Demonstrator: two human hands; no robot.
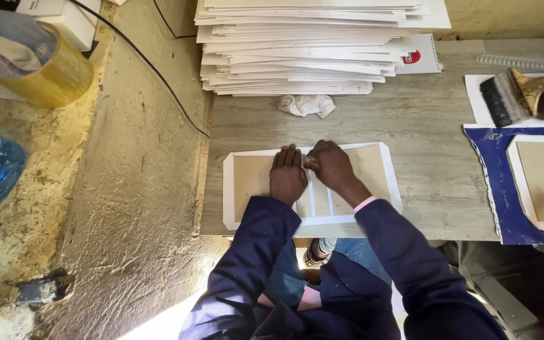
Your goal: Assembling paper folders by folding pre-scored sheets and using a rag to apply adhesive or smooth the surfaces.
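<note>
My left hand [286, 176] and right hand [330, 165] press flat, holding nothing, on the cover sheet [313, 184]; its long axis follows the bench's [423, 157] near edge.

Printed sheet [418, 55]: white, rectangular, with a red mark near its corner; it lies on the table's far side, sticking out to the right from under the tall stack of white sheets [303, 44].
White boxes [64, 16]: top left, partly cut off, rectangular and plain, just behind the roll of yellowish tape [45, 63].
Signs and screens: none.
</note>
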